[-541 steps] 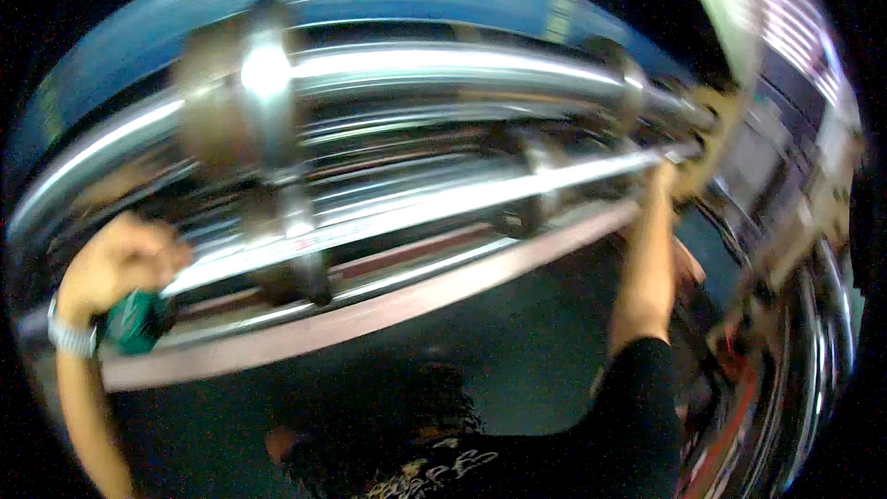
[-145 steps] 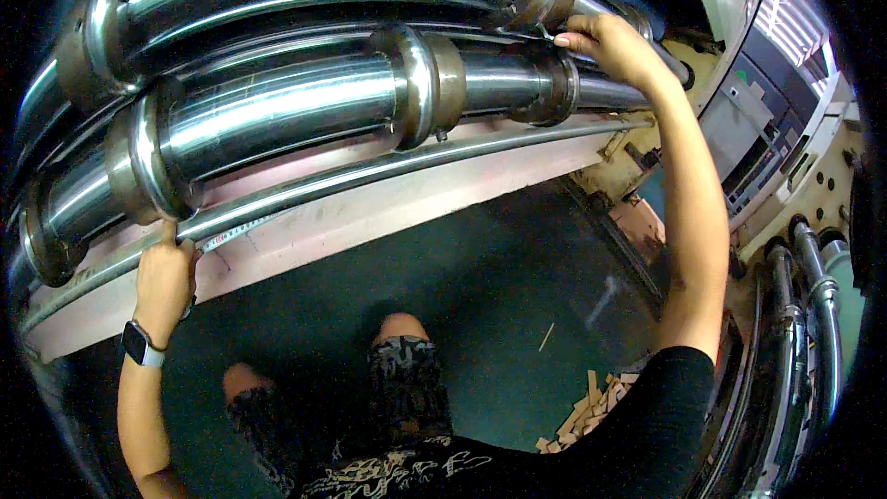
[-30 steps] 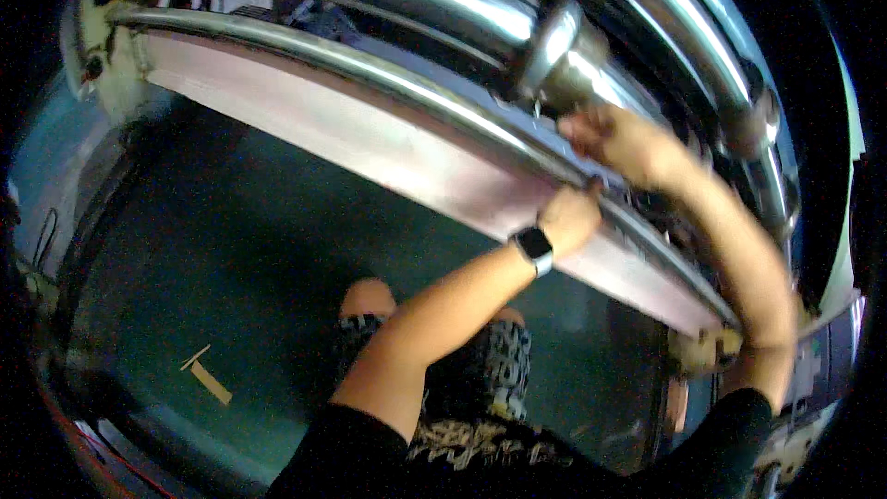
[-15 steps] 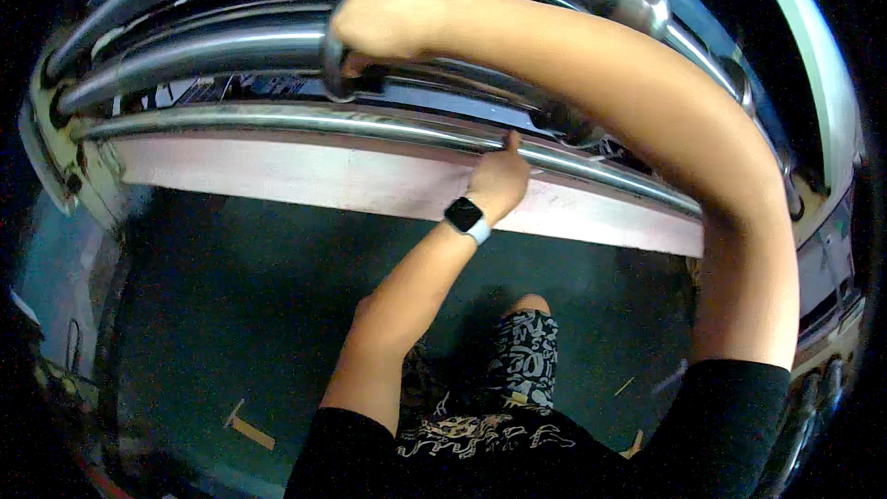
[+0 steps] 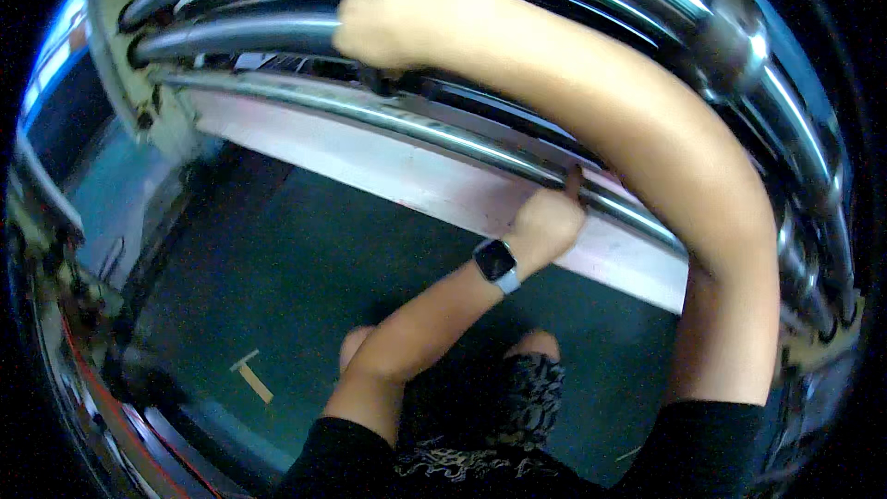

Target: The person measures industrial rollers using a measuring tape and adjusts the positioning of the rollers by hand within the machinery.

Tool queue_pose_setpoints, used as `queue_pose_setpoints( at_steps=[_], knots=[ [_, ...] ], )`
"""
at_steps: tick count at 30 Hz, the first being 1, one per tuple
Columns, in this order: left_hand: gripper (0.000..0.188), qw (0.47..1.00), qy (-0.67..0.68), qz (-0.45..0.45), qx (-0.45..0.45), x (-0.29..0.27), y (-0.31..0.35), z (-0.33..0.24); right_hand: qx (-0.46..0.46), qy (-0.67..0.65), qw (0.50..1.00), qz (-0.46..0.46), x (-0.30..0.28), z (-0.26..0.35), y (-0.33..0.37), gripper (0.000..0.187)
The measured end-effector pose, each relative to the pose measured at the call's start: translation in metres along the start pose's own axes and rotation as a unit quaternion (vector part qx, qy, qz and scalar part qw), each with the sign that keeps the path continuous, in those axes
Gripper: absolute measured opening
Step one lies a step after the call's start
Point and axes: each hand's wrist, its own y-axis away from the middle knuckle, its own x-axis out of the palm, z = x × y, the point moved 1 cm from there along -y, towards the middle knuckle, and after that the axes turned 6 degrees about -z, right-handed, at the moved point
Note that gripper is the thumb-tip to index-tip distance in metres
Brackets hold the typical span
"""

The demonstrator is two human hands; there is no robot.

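My right hand (image 5: 383, 14) is closed at the thick shiny roller (image 5: 240, 34), high in the view. Its fingers curl round a dark ring-like collar (image 5: 377, 81) whose lower edge shows under the hand. My right forearm arches across the rollers and hides part of them. Lower down, my left hand (image 5: 550, 225), with a watch (image 5: 496, 261) on its wrist, is at the thin metal bar (image 5: 407, 120). One finger lies over the bar; the others are curled and hidden behind the back of the hand.
Below the thin bar runs a pale beam (image 5: 351, 159). Another roller with a bulky collar (image 5: 730, 42) crosses the upper right. A side frame (image 5: 157, 115) holds the roller ends at left. A T-shaped, tan-handled piece (image 5: 254, 381) lies on the dark floor (image 5: 277, 259).
The view has turned, so the machine now slants down to the right. My left hand sits further right along the thin bar. My right hand stays at the collar.
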Motion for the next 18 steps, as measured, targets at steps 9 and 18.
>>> queue_pose_setpoints(
  at_steps=[9,18],
  knots=[
    [0.053,0.972,0.195,0.038,-0.125,-0.009,-0.002,-0.034,-0.097,0.035,0.992,-0.077,0.008,-0.008,0.017,0.013],
    [0.050,0.987,0.117,-0.046,-0.096,0.070,0.009,-0.049,-0.114,0.015,0.991,0.062,0.012,-0.005,0.009,0.014]
  ],
)
